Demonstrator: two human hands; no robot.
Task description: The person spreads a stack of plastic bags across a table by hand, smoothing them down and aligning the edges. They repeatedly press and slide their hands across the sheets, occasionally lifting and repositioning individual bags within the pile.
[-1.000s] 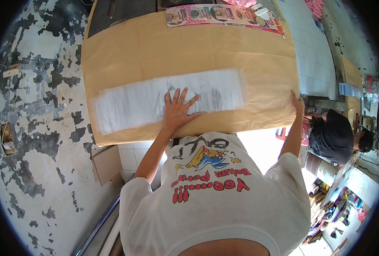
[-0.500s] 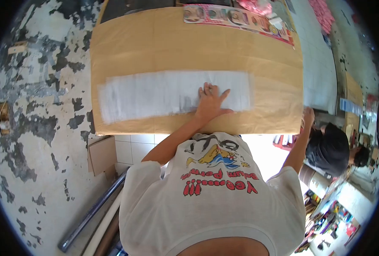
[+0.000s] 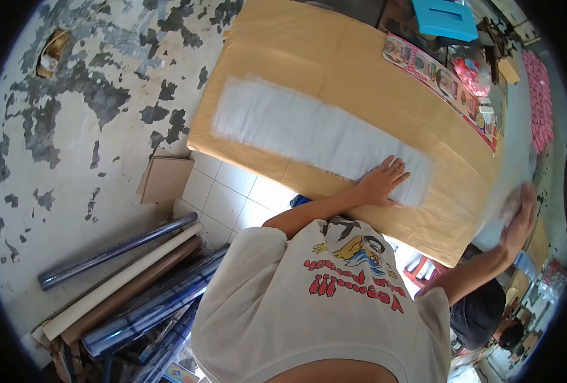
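A long, whitish, streaked strip (image 3: 296, 131) with blurry edges lies across a table (image 3: 315, 38) covered in brown paper. Pressed onto the right end of this strip is my left hand (image 3: 383, 183), palm down with the fingers apart. Off the table's right edge, my right hand (image 3: 518, 220) is raised over a pale surface (image 3: 510, 159). Its fingers look curled beside a greyish blur, and I cannot tell what they hold.
A printed pink strip (image 3: 446, 86), a pink plastic bag (image 3: 472, 75) and a blue case (image 3: 445, 19) are at the far right. Several rolls (image 3: 127, 277) lean at lower left beside brown board (image 3: 166, 179). A person in black (image 3: 478, 313) is at lower right.
The view has turned, so the table now slants down to the right. My left hand is nearer the strip's right end. My right hand has moved out to the right and is more blurred.
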